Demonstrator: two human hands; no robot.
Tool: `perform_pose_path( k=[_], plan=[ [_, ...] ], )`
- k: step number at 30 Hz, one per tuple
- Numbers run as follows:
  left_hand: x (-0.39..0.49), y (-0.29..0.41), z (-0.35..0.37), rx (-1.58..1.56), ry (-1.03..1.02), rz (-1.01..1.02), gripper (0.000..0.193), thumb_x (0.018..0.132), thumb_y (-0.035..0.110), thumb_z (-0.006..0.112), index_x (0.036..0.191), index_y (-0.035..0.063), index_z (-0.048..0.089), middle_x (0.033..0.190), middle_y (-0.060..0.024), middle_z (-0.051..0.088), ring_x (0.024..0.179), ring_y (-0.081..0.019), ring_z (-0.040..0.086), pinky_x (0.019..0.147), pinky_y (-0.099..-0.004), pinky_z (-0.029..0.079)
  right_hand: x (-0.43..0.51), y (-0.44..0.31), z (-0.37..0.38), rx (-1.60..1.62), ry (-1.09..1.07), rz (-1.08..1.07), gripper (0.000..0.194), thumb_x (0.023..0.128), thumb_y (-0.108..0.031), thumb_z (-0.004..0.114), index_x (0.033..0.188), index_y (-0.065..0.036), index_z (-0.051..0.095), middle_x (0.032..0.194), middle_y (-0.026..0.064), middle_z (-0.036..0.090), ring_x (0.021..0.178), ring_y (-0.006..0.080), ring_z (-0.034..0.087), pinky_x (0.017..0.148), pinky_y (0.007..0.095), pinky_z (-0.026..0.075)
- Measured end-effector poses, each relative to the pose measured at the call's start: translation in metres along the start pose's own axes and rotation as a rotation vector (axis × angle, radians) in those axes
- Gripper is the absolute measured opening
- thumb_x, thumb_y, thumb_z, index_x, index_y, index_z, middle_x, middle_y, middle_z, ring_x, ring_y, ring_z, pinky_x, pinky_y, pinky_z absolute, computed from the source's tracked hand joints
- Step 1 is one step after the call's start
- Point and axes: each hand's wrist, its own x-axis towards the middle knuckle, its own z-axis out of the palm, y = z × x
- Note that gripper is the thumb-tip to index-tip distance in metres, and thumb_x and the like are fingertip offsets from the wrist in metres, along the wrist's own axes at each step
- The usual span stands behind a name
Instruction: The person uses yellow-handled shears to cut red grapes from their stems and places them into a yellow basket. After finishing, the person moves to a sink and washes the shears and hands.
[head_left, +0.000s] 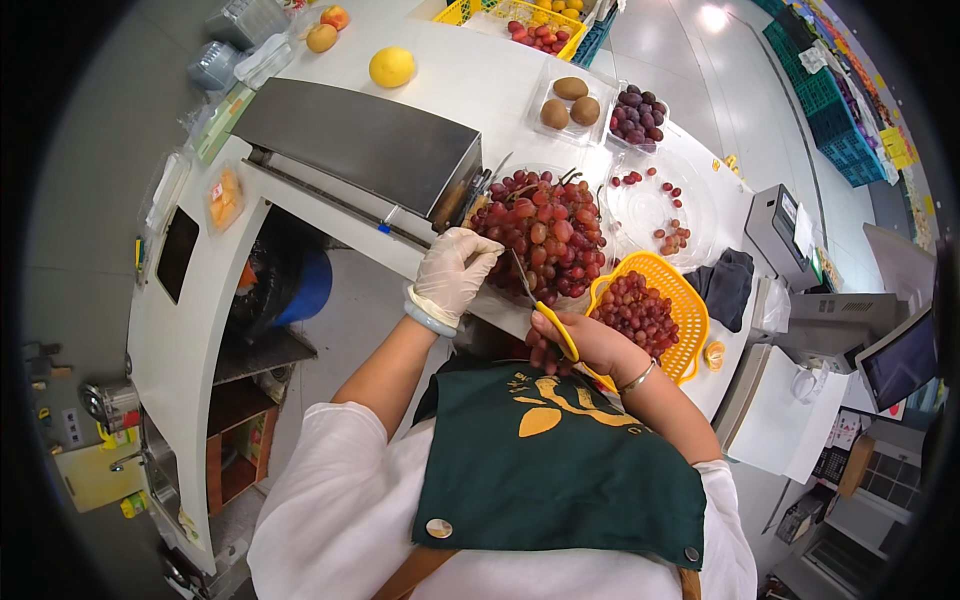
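Observation:
A large heap of red grapes on their stems (551, 225) sits in a clear plastic tray before me. My left hand (456, 274), in a whitish glove, pinches a thin grape stem at the left side of the heap. My bare right hand (592, 341) grips yellow-handled scissors (556, 330); their blades point up toward the left fingertips, close to the stem. Some loose red grapes (544, 352) show under the right fingers, partly hidden. Right of the heap, a yellow perforated basket (690, 307) holds many loose red grapes (637, 311).
A stainless steel wrapping machine (360, 142) stands left of the grapes. Behind are a clear round lid (649, 202) with scattered grapes, boxed kiwifruit (570, 105), boxed plums (637, 116) and a yellow lemon (391, 67). A dark cloth (724, 289) and a cut orange (715, 356) lie at right.

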Motion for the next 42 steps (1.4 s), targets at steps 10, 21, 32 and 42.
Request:
perform_pose_path(
  k=[10, 21, 32, 42],
  plan=[
    [0.001, -0.013, 0.006, 0.07, -0.077, 0.103, 0.012, 0.078, 0.01, 0.064, 0.087, 0.0052, 0.069, 0.085, -0.0113, 0.064, 0.083, -0.0265, 0.06, 0.076, -0.0354, 0.047, -0.009, -0.001, -0.001, -0.116, 0.095, -0.034, 0.052, 0.092, -0.054, 0.046, 0.098, -0.003, 0.055, 0.075, 0.0061, 0.063, 0.061, 0.0118, 0.058, 0.052, 0.0231, 0.044],
    [0.033, 0.003, 0.005, 0.038, -0.028, 0.212, 0.016, 0.077, 0.011, 0.066, 0.092, 0.0081, 0.067, 0.086, -0.0094, 0.063, 0.083, -0.0264, 0.059, 0.078, -0.0366, 0.046, -0.01, -0.012, 0.006, 0.195, 0.001, -0.06, 0.058, 0.092, -0.057, 0.041, 0.1, -0.001, 0.054, 0.075, 0.0066, 0.062, 0.059, 0.0117, 0.057, 0.05, 0.0222, 0.04],
    [0.036, 0.001, 0.023, -0.032, -0.031, 0.183, 0.005, 0.075, 0.005, 0.066, 0.08, 0.0044, 0.065, 0.075, -0.0085, 0.059, 0.075, -0.0255, 0.056, 0.072, -0.0357, 0.044, -0.013, -0.014, 0.02, 0.432, 0.012, -0.052, 0.057, 0.091, -0.059, 0.041, 0.094, -0.003, 0.053, 0.07, 0.0061, 0.06, 0.055, 0.0125, 0.056, 0.045, 0.0213, 0.042],
    [0.038, 0.002, 0.021, 0.018, -0.001, 0.226, 0.003, 0.077, 0.007, 0.064, 0.077, 0.0049, 0.062, 0.076, -0.0097, 0.058, 0.078, -0.0277, 0.056, 0.073, -0.038, 0.044, -0.019, -0.017, 0.024, 0.403, 0.064, -0.042, 0.051, 0.092, -0.054, 0.044, 0.091, -0.004, 0.052, 0.067, 0.0051, 0.058, 0.052, 0.0119, 0.054, 0.045, 0.0219, 0.041]
  ],
)
